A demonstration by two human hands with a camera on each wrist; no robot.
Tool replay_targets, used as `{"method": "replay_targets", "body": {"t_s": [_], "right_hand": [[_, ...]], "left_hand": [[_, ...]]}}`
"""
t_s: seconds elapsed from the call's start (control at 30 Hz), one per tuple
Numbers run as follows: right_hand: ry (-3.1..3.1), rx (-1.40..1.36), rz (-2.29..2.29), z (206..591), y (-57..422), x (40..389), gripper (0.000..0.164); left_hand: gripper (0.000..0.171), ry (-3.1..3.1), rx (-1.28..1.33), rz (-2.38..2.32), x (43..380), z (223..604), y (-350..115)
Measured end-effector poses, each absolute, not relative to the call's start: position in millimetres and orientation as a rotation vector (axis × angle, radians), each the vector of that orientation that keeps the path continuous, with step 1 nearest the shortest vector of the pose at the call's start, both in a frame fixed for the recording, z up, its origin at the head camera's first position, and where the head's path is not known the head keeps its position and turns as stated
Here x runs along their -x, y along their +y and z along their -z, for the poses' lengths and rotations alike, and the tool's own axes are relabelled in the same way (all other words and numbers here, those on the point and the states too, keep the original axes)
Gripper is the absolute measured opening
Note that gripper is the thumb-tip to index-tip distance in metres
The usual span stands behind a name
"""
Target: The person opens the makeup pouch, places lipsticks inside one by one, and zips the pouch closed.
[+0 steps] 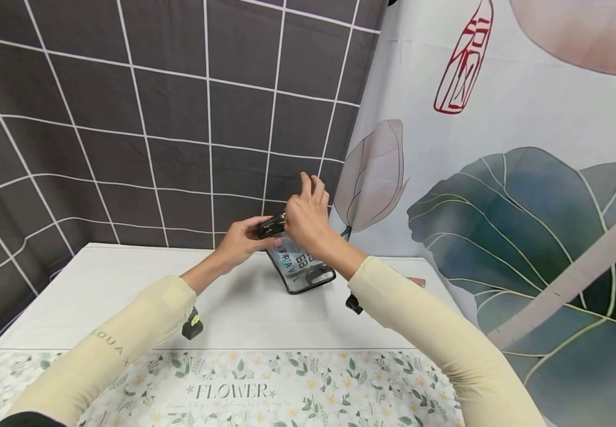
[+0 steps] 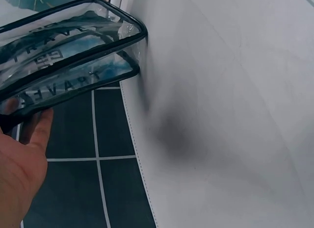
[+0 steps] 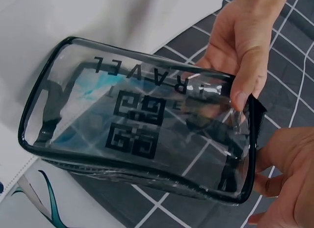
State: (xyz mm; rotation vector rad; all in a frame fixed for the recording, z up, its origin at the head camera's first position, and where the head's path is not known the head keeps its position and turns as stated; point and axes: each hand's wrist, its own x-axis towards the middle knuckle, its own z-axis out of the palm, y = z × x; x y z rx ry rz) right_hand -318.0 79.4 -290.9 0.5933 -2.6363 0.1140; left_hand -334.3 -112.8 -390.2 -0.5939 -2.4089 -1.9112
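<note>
A clear plastic travel pouch (image 1: 299,274) with black piping hangs tilted between both hands, over the back of the white table. Dark TRAVEL lettering and a square logo mark its face, plain in the right wrist view on the pouch (image 3: 64,110). My left hand (image 1: 240,244) grips its upper corner, the thumb (image 3: 243,88) lying on the clear front and the fingers behind. At the other corner of that same end, my right hand (image 1: 309,218) pinches the black edge, close to a small gold-coloured glint. Two of its fingers stick up; its fingertips are partly hidden behind the pouch in the right wrist view.
The white tabletop (image 1: 233,320) has a floral mat (image 1: 222,391) reading FLOWER along its front. A small pinkish object (image 1: 417,281) lies behind my right forearm. Behind stand a dark gridded cloth (image 1: 169,118) and a leaf-printed curtain (image 1: 527,237).
</note>
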Motion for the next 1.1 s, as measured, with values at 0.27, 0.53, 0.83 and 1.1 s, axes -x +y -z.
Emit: {"method": "replay_targets", "body": {"t_s": [0.27, 0.53, 0.83, 1.1], "right_hand": [[-2.738, -0.522, -0.146, 287.4, 82.3, 318.2, 0.015], [-2.763, -0.526, -0.135, 282.9, 83.9, 313.7, 0.020], [-2.815, -0.516, -0.229, 279.4, 88.2, 313.7, 0.012], [-2.860, -0.454, -0.310, 275.5, 91.8, 315.7, 0.014]], "left_hand": [[0.069, -2.395, 0.598, 1.900, 333.8, 391.5, -111.5], [0.068, -2.399, 0.630, 1.859, 330.1, 389.3, -112.3], [0.067, -2.383, 0.671, 1.839, 329.9, 390.6, -113.0], [0.064, -2.375, 0.666, 1.875, 331.5, 391.5, -113.6]]}}
